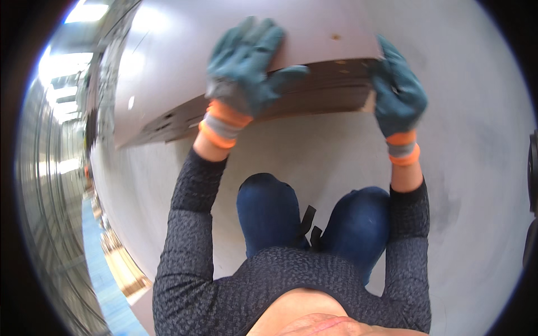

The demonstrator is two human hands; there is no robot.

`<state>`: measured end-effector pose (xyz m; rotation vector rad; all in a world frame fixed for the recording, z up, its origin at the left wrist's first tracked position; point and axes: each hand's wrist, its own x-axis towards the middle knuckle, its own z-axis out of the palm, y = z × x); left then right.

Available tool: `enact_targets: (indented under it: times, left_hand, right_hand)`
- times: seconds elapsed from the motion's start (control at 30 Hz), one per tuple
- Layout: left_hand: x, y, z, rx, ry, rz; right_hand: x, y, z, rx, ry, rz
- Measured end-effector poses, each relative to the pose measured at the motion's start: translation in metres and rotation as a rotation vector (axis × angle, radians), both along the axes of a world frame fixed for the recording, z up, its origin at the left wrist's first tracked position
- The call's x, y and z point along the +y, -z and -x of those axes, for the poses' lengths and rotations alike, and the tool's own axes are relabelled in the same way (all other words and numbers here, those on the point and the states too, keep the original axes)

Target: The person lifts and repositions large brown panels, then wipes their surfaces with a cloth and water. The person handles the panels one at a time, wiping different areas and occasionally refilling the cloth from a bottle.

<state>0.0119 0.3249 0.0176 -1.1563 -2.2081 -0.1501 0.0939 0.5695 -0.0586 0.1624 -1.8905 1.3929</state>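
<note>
The stack of brown boards (319,39) lay beyond the knees (269,210), seemingly being steadied, the left hand (241,70) spread on top, the right hand (399,92) at a corner, its grip unclear, the next move calling for even pressure.

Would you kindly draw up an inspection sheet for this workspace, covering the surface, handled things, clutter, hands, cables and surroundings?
Surface: grey surface, smooth-looking, with a faint darker smudge at the right.
Handled things: stack of brown panels, glossy on top, its layered edge facing the person.
Clutter: light-brown stack at lower left, blurred; dark object at the right rim, unidentifiable.
Hands: both gloved; left hand spread on top of the panels, right hand at their right near corner, its grip unclear.
Cables: nothing seen.
Surroundings: bright lights at upper left; blue strip at lower left.
</note>
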Motion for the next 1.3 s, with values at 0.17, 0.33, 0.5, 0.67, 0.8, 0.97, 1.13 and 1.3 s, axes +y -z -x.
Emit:
enact_targets:
  times: [0.17,0.33,0.5,0.67,0.8,0.97,1.13,1.3]
  left_hand:
    - [-0.033,0.001,0.001,0.071,-0.048,-0.035]
    - [-0.046,0.011,-0.002,0.089,-0.033,-0.147]
    - [-0.043,0.016,-0.003,0.085,-0.047,-0.172]
    - [-0.102,0.012,-0.006,0.102,-0.210,-0.090]
    - [-0.221,0.019,-0.001,0.158,-0.386,-0.068]
    - [-0.307,0.032,0.005,0.093,-0.464,-0.146]
    - [-0.330,0.031,0.011,0.053,-0.386,-0.180]
    - [-0.358,0.038,0.009,0.055,-0.415,-0.252]
  right_hand:
    - [0.004,0.002,-0.003,-0.097,0.008,0.055]
    - [0.003,0.001,-0.007,-0.184,0.018,0.065]
    - [0.006,0.000,-0.007,-0.163,0.006,0.084]
    - [0.009,-0.009,-0.009,-0.269,0.021,0.044]
    - [0.012,-0.012,-0.005,-0.195,0.002,-0.099]
    - [0.019,-0.016,-0.007,-0.242,0.026,-0.252]
    - [0.011,-0.026,-0.009,-0.324,0.086,-0.240]
    - [0.001,-0.028,-0.005,-0.224,0.157,-0.349]
